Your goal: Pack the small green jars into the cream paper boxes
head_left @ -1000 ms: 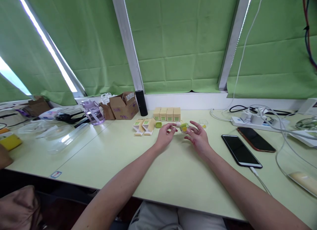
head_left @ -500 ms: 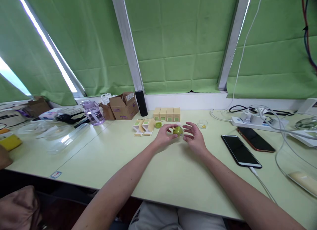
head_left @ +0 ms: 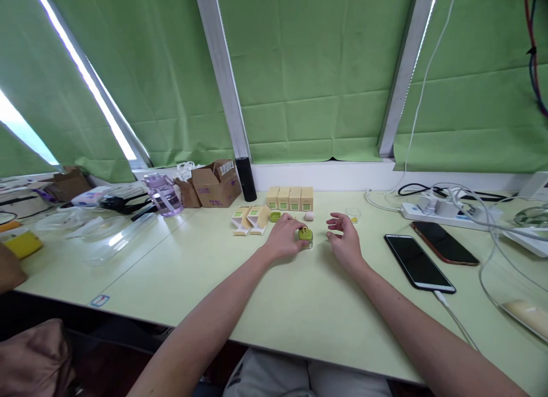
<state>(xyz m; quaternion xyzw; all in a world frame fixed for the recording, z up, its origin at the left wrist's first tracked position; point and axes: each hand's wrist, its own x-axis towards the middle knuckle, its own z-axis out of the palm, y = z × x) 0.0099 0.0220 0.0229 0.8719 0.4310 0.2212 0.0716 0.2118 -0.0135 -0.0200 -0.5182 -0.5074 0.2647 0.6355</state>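
Left hand [head_left: 284,238] has the green-capped jar [head_left: 305,236] pinched, nearer the surface's [head_left: 295,306] far edge than its front; right hand [head_left: 346,241] is spread, empty. Looks like positioning; next move probably wants steady fingers.

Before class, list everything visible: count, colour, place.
Jar: one, green-topped, centre
Block: one, pink, behind jar
Piece: one, green, left of block
Open boxes: two, cream, left
Closed boxes: four, tan, back
Dish: one, clear, right of block
Phones: two, dark, right
Power strip: one, white, right
Cylinder: one, black, back
Cartons: several, brown, left
Bottle: one, purple, left
Blinds: several, green, back
Clutter: uncounted, mixed, both sides
Left hand: one, bare, on jar
Right hand: one, bare, centre
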